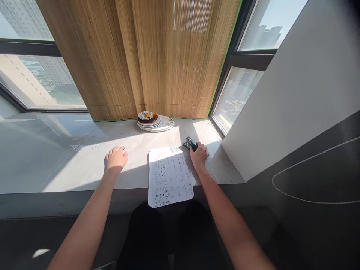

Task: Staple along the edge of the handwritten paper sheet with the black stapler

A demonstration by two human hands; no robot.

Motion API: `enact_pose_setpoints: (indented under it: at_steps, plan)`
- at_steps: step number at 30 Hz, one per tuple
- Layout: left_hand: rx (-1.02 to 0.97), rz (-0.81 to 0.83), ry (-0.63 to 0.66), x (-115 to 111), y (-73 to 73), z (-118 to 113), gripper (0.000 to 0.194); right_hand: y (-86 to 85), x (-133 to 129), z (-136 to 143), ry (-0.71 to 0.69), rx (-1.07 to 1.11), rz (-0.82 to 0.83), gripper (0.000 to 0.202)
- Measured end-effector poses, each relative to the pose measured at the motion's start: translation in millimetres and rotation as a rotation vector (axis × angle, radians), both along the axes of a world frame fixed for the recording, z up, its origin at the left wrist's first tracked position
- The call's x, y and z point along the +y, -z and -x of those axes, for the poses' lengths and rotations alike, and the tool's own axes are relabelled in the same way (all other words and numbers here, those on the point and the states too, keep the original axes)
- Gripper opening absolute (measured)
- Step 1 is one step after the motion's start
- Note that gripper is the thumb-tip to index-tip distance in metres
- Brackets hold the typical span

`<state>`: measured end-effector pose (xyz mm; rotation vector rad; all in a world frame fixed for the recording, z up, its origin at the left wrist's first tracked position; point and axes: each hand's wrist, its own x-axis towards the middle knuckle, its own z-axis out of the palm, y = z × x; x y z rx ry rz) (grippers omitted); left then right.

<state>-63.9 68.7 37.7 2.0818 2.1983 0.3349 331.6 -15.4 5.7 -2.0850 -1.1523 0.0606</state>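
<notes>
White sheets of paper (170, 176) with handwriting lie on the pale window ledge (135, 144), their lower end reaching past its front edge. To the right of the top of the paper is a black stapler (191, 143), and my right hand (199, 154) has its fingers wrapped round the near end of it. My left hand (116, 158) rests on the ledge left of the paper, palm down, fingers apart, holding nothing.
A stack of plates (152, 123) stands at the back of the ledge, before a bamboo blind (157, 63). Windows flank the blind. A white wall (281, 93) rises at the right, with a beaded cord (295, 161) hanging in front of a dark surface.
</notes>
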Motion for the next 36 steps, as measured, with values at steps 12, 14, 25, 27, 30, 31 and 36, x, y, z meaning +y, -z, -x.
enact_pose_setpoints:
  at_steps: [12, 14, 25, 27, 30, 31, 36]
  plan:
    - [0.116, -0.037, -0.198, -4.7, 21.4, 45.1, 0.058, -14.2, -24.6, 54.1, -0.254, -0.083, -0.190, 0.015]
    - [0.103, -0.058, -0.197, -4.7, 22.0, 46.6, 0.059, -14.1, -35.6, 86.6, -0.330, -0.066, -0.170, 0.014]
    - [0.107, -0.082, -0.208, -6.4, 20.1, 45.3, 0.059, 10.4, -64.6, 55.9, -0.211, -0.036, -0.089, 0.016]
    - [0.105, -0.076, -0.216, -6.3, 19.1, 44.9, 0.059, 12.1, -66.0, 34.6, -0.193, 0.000, -0.083, 0.016]
    - [0.099, -0.055, -0.231, -6.4, 18.0, 45.0, 0.059, 6.6, -57.3, 5.5, -0.161, 0.058, -0.158, 0.028]
    - [0.099, -0.054, -0.232, -6.3, 18.1, 45.3, 0.059, 2.7, -50.5, -3.6, -0.126, 0.048, -0.212, 0.028]
    - [0.114, -0.082, -0.229, -5.2, 20.6, 47.6, 0.059, -9.6, 1.7, -27.9, -0.296, -0.133, -0.203, 0.021]
